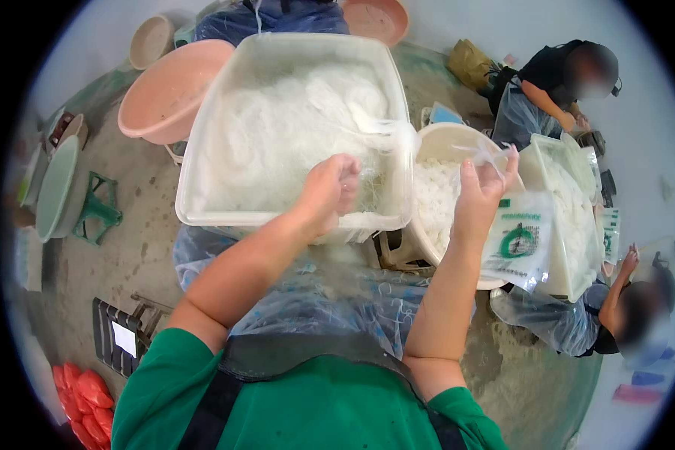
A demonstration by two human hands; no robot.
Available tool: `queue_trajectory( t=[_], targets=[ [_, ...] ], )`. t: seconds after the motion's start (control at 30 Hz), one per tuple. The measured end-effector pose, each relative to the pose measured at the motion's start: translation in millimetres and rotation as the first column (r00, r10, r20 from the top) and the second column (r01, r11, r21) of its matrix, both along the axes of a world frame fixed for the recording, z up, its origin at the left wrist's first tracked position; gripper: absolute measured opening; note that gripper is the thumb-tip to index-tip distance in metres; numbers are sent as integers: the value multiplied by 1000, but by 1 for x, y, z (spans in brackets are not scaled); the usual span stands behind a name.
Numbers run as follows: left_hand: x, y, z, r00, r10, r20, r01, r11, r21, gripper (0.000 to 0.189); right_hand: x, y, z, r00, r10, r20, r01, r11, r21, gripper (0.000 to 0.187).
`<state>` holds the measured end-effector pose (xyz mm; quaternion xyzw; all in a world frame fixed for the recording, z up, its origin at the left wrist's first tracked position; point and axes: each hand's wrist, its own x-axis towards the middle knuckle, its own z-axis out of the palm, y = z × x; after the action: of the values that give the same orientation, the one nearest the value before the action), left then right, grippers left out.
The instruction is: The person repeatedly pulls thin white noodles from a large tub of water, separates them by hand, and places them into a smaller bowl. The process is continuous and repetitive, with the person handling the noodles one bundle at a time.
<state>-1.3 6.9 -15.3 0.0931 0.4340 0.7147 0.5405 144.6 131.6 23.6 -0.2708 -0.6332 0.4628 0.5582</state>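
A deep white plastic bin (225,218) stands before me, with a mass of fine white strands (315,107), like thin noodles, in it. Over the bin's front right part, my left hand (333,191) is curled into a loose fist, slightly blurred, with nothing visible in it. Some strands drape over the bin's right rim. To the right, my right hand (486,183) is raised above a round cream tub (461,132). Thin white strands (484,153) run between its thumb and fingers. White clumps (434,194) lie in the tub, partly hidden by my forearm.
Printed plastic bags (520,242) hang at the tub's right side, beside a rectangular bin (568,225) of white clumps. Two people sit at the right; another person's covered legs (270,22) are beyond my bin. A pink basin (169,95) and green stool (97,208) stand left.
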Motion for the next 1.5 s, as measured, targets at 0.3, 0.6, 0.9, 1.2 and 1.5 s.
queue_trajectory(
  t=[0.3, 0.6, 0.9, 1.2, 1.5],
  targets=[
    [-12, 6, 86, 999, -40, 18, 28, 898, 438, 17, -29, -72, -42, 903, 355, 241, -373, 927, 35, 32],
    [-39, -38, 62, 863, -175, -475, 149, 984, -93, 25, -56, -41, -4, 779, 476, 409, -503, 863, -46, 20],
    [-169, -115, 41, 671, 661, -334, -528, 743, 411, 26, -50, 60, -38, 717, 151, 681, -173, 984, -37, 18],
    [-102, -91, -100, 185, -369, -911, -623, 673, -400, 32, -131, 37, -80, -78, 103, 992, -718, 684, -128, 36],
    [-109, -92, -100, 227, -249, -942, -641, 689, -337, 34, -147, 24, -168, -578, -7, 816, -761, 365, -536, 27]
  ],
)
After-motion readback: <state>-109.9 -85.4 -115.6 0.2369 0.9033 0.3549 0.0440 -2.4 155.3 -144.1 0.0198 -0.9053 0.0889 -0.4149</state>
